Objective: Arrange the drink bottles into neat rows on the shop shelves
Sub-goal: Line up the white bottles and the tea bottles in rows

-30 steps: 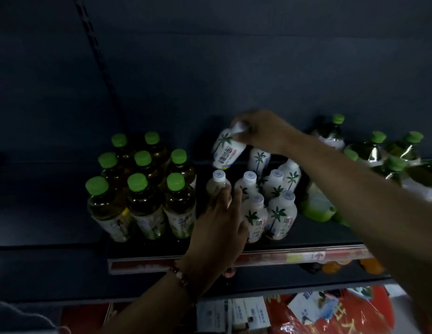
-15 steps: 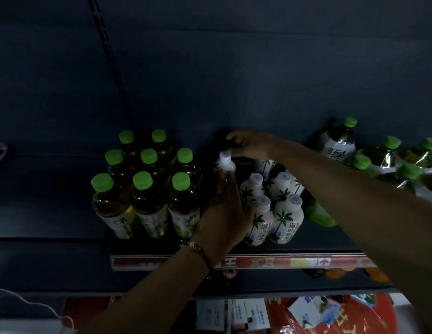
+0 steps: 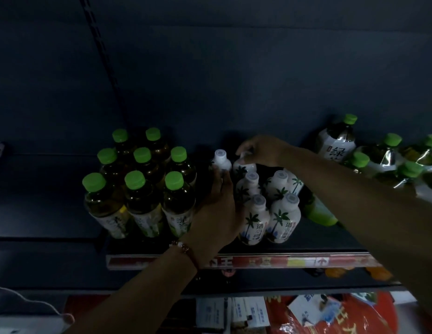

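Two hands work the shelf: the left hand grips one white bottle, the right hand clasps another white bottle toward the back edge.

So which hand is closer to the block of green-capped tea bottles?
Left. The left hand sits right beside the green-capped tea bottles; the right hand is farther right, on a white bottle.

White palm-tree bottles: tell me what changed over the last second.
The right hand brought the tilted white bottle it held above the group down and stood it at the back, fingers on its cap. The left hand slid back along the left column to the rear bottle. The green-capped tea bottles and front white bottles stayed put.
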The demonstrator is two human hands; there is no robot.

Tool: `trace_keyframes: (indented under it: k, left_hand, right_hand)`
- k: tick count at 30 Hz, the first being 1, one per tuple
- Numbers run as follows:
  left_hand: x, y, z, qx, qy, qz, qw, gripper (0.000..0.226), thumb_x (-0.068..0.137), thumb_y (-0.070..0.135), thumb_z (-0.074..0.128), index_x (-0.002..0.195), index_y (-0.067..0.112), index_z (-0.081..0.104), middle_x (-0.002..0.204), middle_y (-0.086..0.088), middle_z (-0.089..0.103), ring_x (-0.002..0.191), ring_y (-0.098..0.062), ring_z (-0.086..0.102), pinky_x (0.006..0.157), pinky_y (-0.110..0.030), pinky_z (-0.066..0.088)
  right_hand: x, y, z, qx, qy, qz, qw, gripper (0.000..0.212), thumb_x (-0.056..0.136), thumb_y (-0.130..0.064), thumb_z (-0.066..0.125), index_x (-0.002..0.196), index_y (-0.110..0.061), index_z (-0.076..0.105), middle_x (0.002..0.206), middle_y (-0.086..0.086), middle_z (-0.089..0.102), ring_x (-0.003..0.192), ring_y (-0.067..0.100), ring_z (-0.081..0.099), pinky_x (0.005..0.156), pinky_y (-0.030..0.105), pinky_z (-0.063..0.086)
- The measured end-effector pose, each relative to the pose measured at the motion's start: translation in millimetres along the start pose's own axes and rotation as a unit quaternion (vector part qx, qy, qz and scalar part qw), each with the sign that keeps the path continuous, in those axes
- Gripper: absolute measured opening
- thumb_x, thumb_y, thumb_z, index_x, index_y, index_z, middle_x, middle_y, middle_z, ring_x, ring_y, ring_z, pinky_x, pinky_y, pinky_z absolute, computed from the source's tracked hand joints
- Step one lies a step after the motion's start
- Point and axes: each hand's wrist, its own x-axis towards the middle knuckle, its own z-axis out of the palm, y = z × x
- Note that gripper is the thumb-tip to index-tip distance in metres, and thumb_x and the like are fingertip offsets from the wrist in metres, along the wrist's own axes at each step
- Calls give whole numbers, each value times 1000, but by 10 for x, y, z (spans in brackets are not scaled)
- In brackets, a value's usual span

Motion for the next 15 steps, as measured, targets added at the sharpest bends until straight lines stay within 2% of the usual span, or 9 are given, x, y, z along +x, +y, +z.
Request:
trace_keyframes:
  k: [2,4,6,7,10,12,15]
  left_hand:
    - [30,-9,-5,-23,-18,-3,1000,81,96,57,26,158,12,-1,165,-6,-18,153,-25,-4,122,-40,19]
    - [40,-1,-24,-50,-30,-14,998,77,100,51,37,158,18,-1,165,-3,-17,153,-24,-4,122,-41,18]
    - [27,30,-41,-36,-11,9,999,76,99,57,35,158,25,1,166,-2,-14,153,-24,-6,123,-44,13]
    - [12,53,-40,-19,4,39,999,75,98,61,33,158,27,2,166,-2,-11,152,-23,-9,123,-44,8]
    - [-17,118,-19,14,-2,129,992,76,92,67,42,155,36,12,166,2,-2,152,-21,-8,121,-41,0]
    - [-10,123,35,53,-13,160,986,77,88,63,52,154,40,19,166,2,0,152,-21,-8,120,-42,-3]
    - [16,98,84,76,-1,166,983,73,87,57,59,152,40,29,166,-1,8,152,-22,1,120,-41,3]
  right_hand:
    - [-30,-36,-2,9,-4,-2,1000,41,88,-36,67,126,-21,63,119,-4,66,100,4,54,83,16,33]
    - [-91,-25,-42,15,-6,15,1000,48,90,-47,59,132,-24,58,130,-4,62,111,7,54,89,19,33]
    - [-187,67,-114,-57,18,48,997,50,93,-53,50,134,-25,55,140,-1,55,125,18,50,98,27,36]
    - [-258,118,-162,-109,25,71,991,47,95,-49,48,133,-22,56,141,3,53,127,23,49,99,30,37]
    - [-488,289,-252,-195,-25,165,967,43,96,-32,53,131,-9,56,137,13,55,122,30,52,89,27,40]
    - [-563,414,-238,-198,-73,202,956,43,92,-32,60,126,-4,59,127,13,61,113,29,59,85,27,45]
    - [-535,560,-225,-184,-43,187,964,45,90,-39,63,123,-7,62,123,12,63,111,29,60,84,30,47]
